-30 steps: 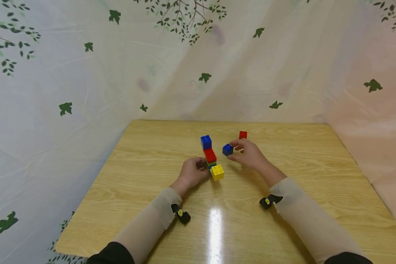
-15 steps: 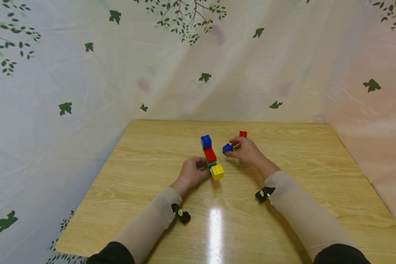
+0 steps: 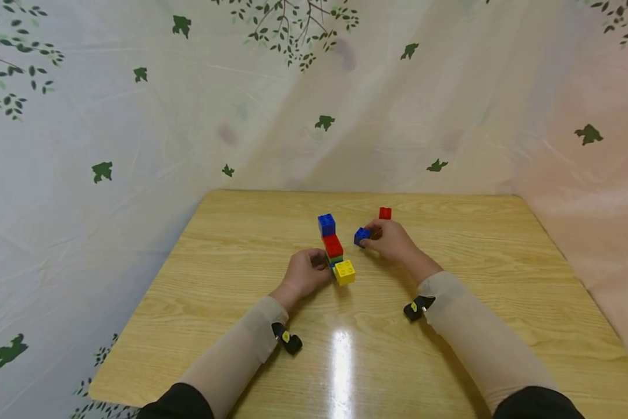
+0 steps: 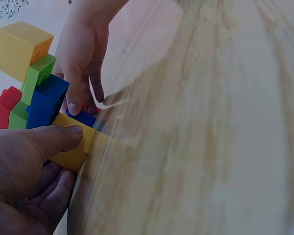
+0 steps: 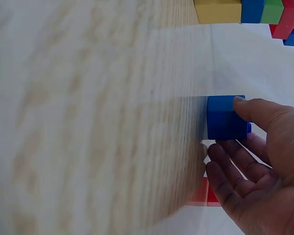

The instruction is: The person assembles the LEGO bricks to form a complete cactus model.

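Note:
A stack of toy building bricks stands on the table, its yellow bottom brick [image 4: 73, 154] gripped by my left hand [image 3: 304, 273] between thumb and fingers. Above that come a blue brick [image 4: 48, 100] and green pieces [image 4: 38, 78]. A yellow brick [image 3: 345, 272] juts out on the near side; a red brick [image 3: 333, 245] and a blue brick [image 3: 326, 226] step up on the far side. To the stack's right, my right hand [image 3: 394, 241] pinches a separate blue brick [image 5: 226, 122] resting on the table, with the thumb on one side and fingers on another.
Just beyond my right hand lies a loose red brick [image 3: 385, 213], partly hidden by that hand. The wooden table [image 3: 230, 233] meets a leaf-patterned cloth [image 3: 272, 145] at the back and sides. Each sleeve carries a small black device [image 3: 413, 310] at the wrist.
My right hand has moved slightly to the left, and its thumb and fingers have closed onto the loose blue brick. The left hand and the stack have stayed in place.

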Action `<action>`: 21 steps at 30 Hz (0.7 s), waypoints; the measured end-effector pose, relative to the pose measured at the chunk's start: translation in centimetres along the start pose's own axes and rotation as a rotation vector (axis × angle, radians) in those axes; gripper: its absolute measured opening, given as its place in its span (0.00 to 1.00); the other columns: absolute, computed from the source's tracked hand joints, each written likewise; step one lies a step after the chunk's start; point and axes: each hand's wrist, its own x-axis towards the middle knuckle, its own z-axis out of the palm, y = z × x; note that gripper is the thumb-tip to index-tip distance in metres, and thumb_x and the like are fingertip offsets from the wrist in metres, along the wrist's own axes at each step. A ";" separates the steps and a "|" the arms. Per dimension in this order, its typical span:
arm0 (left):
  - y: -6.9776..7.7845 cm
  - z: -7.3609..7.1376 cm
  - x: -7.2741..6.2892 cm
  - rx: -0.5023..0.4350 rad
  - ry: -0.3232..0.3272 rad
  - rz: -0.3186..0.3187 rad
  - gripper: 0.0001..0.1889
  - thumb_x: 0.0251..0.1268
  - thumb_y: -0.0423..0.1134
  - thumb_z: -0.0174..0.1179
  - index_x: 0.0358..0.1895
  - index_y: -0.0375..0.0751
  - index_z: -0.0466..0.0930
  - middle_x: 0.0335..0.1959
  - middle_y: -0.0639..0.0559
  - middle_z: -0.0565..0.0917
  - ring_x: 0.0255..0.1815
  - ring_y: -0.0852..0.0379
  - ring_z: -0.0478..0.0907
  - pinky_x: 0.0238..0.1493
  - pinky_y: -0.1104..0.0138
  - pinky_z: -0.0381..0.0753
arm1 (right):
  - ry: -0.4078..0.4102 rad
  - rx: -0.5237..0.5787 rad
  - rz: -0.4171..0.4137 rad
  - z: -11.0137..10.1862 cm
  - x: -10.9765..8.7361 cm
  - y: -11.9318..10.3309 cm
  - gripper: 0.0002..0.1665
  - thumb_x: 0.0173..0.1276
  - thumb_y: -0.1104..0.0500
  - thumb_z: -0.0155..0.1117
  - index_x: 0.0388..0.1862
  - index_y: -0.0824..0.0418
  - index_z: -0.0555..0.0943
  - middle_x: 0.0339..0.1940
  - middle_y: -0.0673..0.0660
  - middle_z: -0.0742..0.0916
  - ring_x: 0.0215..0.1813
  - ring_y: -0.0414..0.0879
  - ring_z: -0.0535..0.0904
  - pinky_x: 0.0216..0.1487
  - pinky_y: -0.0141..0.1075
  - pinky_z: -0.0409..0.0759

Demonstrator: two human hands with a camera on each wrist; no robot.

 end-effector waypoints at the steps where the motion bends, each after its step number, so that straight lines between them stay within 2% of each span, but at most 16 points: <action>1: 0.0 0.0 0.0 0.000 0.000 0.000 0.16 0.61 0.33 0.76 0.51 0.35 0.87 0.46 0.47 0.89 0.50 0.53 0.86 0.53 0.65 0.86 | -0.003 0.002 0.001 0.0 0.0 0.0 0.26 0.72 0.55 0.74 0.63 0.63 0.80 0.53 0.61 0.86 0.54 0.56 0.82 0.44 0.44 0.88; 3: 0.0 0.0 0.0 0.003 -0.001 -0.002 0.16 0.61 0.33 0.75 0.51 0.35 0.87 0.47 0.47 0.89 0.50 0.54 0.86 0.53 0.65 0.86 | -0.008 0.000 -0.004 0.0 -0.1 -0.1 0.25 0.72 0.56 0.74 0.63 0.62 0.81 0.53 0.61 0.86 0.54 0.56 0.82 0.46 0.44 0.88; 9: 0.0 0.0 0.0 -0.001 -0.005 -0.014 0.16 0.61 0.33 0.75 0.52 0.36 0.87 0.47 0.48 0.89 0.50 0.54 0.86 0.53 0.64 0.86 | -0.012 0.020 -0.044 -0.3 -0.8 -0.5 0.23 0.71 0.57 0.74 0.62 0.62 0.82 0.54 0.61 0.87 0.56 0.56 0.83 0.61 0.52 0.83; 16: -0.2 0.0 0.2 -0.004 0.000 -0.011 0.16 0.60 0.33 0.76 0.51 0.35 0.87 0.47 0.47 0.89 0.50 0.53 0.86 0.53 0.65 0.86 | 0.009 0.060 -0.104 -0.6 -1.9 -1.3 0.23 0.72 0.57 0.73 0.64 0.61 0.82 0.54 0.60 0.87 0.55 0.56 0.83 0.59 0.53 0.83; 21: -0.3 0.0 0.2 -0.009 -0.001 -0.005 0.16 0.60 0.33 0.76 0.51 0.35 0.87 0.46 0.47 0.89 0.50 0.53 0.86 0.53 0.65 0.86 | 0.014 0.116 -0.149 -0.8 -2.7 -2.4 0.22 0.75 0.59 0.70 0.65 0.61 0.81 0.57 0.60 0.86 0.58 0.56 0.83 0.61 0.53 0.83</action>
